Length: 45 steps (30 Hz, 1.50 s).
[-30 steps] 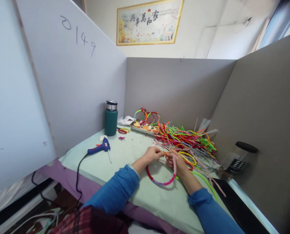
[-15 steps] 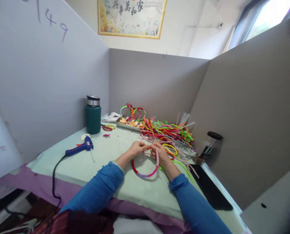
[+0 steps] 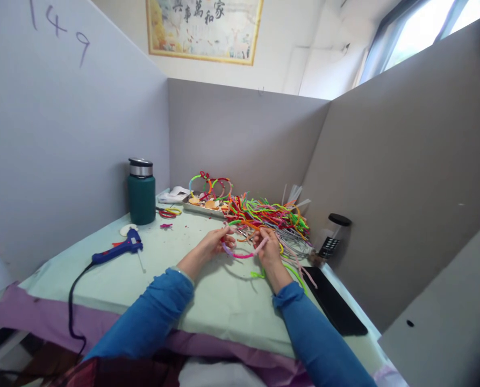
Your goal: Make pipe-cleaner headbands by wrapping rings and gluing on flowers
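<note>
A ring wrapped in coloured fuzzy stems [image 3: 243, 256] is held up above the table between my two hands. Its near side shows purple, magenta and pale pink; green and orange show on the far side. My left hand [image 3: 219, 240] has its fingers closed on the ring's left side. On the right side, my right hand [image 3: 267, 247] pinches the ring near the pale pink part. A bright green stem piece [image 3: 258, 274] lies on the table below my right hand. Behind the hands is a heap of coloured stems [image 3: 272, 211].
A metal tray [image 3: 203, 209] holds round pieces, with finished-looking rings [image 3: 222, 187] at its back. To the left are a green bottle [image 3: 141, 199], scissors [image 3: 167, 213] and a blue glue gun [image 3: 116, 251]. A black slab [image 3: 336, 303] and a clear cup [image 3: 334, 236] are at the right.
The ring has been raised and tilted, and its coloured sections have turned. My hands have moved apart from their meeting point to its two sides. The whole view has shifted slightly.
</note>
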Tool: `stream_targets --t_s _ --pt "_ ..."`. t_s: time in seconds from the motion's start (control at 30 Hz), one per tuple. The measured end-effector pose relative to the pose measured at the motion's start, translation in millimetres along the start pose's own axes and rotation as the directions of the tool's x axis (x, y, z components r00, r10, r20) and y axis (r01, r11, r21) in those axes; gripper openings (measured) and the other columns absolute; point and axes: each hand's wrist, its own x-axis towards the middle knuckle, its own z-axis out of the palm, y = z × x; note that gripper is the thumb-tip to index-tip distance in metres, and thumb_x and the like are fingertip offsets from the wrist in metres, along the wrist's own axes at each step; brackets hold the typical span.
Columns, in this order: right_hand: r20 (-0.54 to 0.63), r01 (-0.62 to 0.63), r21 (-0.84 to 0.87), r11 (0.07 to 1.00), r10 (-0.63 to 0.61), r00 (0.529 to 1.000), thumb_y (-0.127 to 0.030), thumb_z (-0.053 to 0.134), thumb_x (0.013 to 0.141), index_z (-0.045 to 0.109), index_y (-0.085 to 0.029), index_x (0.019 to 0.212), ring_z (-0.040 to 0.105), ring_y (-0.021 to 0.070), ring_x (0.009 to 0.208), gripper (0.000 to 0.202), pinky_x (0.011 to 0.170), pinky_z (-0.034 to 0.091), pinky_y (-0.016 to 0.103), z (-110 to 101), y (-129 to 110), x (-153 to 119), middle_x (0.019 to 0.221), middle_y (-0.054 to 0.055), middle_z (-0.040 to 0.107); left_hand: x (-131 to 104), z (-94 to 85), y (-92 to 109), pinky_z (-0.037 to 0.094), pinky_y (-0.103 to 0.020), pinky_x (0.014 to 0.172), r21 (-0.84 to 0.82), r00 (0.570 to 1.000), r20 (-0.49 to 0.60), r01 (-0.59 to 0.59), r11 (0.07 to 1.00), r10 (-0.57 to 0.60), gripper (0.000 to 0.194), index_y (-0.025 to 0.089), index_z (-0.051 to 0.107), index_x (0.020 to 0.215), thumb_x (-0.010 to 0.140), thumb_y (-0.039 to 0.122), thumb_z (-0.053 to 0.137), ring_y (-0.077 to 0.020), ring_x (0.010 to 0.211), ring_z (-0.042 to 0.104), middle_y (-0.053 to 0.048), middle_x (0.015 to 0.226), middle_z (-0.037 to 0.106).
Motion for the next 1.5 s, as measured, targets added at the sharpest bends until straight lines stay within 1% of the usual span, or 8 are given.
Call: stream_targets --t_s 0.23,0.4,0.53,0.77,0.93,1.07,1.3,1.5 --pt "0.337 0.154 -0.431 0.889 0.0 0.942 -0.038 0.061 0.076 0.059 -0.022 0.091 0.057 0.0153 0.069 0.022 0.057 0.043 0.025 3.0 7.7 -9.7 0.083 0.002 0.065 -4.7 -12.3 19.1 0.034 -0.018 0.035 -0.181 0.973 -0.141 -0.207 0.962 0.183 0.02 0.012 0.056 0.089 0.091 0.023 0.039 -0.0028 0.026 0.027 0.005 0.049 0.052" --pt "0.69 0.626 -0.693 0.359 0.08 0.719 -0.031 0.063 0.077 0.067 -0.025 0.087 0.054 0.0213 0.089 0.013 0.082 0.037 0.034 2.8 15.6 -14.8 0.089 0.004 0.066 -11.0 -17.2 29.9 0.024 -0.016 0.033 -0.319 0.966 -0.165 -0.242 0.916 0.198 0.019 0.013 0.055 0.089 0.091 0.025 0.042 -0.0019 0.027 0.024 0.006 0.048 0.048" --pt "0.6 0.592 -0.799 0.101 0.078 0.796 -0.029 0.062 0.078 0.069 -0.025 0.086 0.053 0.0227 0.089 0.012 0.083 0.034 0.034 -3.5 13.1 -4.7 0.088 0.005 0.067 -12.1 -16.2 31.1 0.02 -0.016 0.032 -0.331 0.975 -0.148 -0.207 0.921 0.166 0.021 0.013 0.055 0.089 0.092 0.026 0.039 -0.0014 0.026 0.021 0.006 0.048 0.046" --pt "0.434 0.506 -0.722 0.472 -0.261 0.862 -0.032 0.054 0.082 0.069 -0.023 0.087 0.056 0.021 0.085 0.018 0.079 0.039 0.032 -16.4 -5.6 11.0 0.09 0.005 0.066 -15.6 -17.5 34.1 0.013 -0.014 0.029 -0.173 0.997 0.033 -0.06 0.983 0.066 0.023 0.012 0.058 0.088 0.091 0.024 0.039 -0.0015 0.028 0.015 0.007 0.044 0.039" --pt "0.412 0.253 -0.605 0.755 0.024 0.911 -0.046 0.052 0.083 0.067 -0.021 0.094 0.054 0.0156 0.066 0.031 0.057 0.04 0.025 0.8 -13.2 0.7 0.081 0.003 0.066 -19.1 -15.2 31.7 0.009 -0.015 0.029 0.081 0.968 0.211 0.123 0.989 -0.138 0.021 0.011 0.06 0.09 0.087 0.027 0.048 -0.001 0.029 0.012 0.008 0.044 0.036" --pt "0.471 0.153 -0.595 0.789 0.188 0.862 -0.044 0.064 0.074 0.064 -0.018 0.072 0.038 0.0089 0.044 0.026 0.042 0.028 0.021 10.6 -7.3 -9.6 0.05 -0.004 0.05 -16.9 -11.4 26.6 0.017 -0.015 0.031 0.132 0.966 0.218 0.115 0.985 -0.142 0.023 0.012 0.06 0.085 0.081 0.035 0.059 -0.0007 0.031 0.022 0.006 0.051 0.045" --pt "0.177 -0.037 -0.31 0.95 0.095 0.98 -0.052 0.06 0.073 0.052 -0.021 0.078 0.028 0.0055 0.036 0.032 0.035 0.021 0.018 7.5 5.6 -5.9 0.05 -0.009 0.041 -9.1 -6.3 16.3 0.05 -0.03 0.06 -0.056 0.994 0.092 0.06 0.997 -0.055 0.028 0.012 0.059 0.094 0.086 0.037 0.051 -0.0137 0.059 0.06 -0.006 0.076 0.062" --pt "0.292 -0.223 -0.174 0.959 0.266 0.919 -0.054 0.063 0.072 0.045 -0.022 0.076 0.033 0.0059 0.039 0.036 0.038 0.028 0.019 10.7 3.6 -9.1 0.056 -0.007 0.046 -9.8 -8.7 14.7 0.026 -0.016 0.036 0.016 0.992 0.095 -0.089 0.996 0.088 0.024 0.012 0.06 0.09 0.084 0.034 0.053 -0.0039 0.034 0.023 0.009 0.046 0.032"
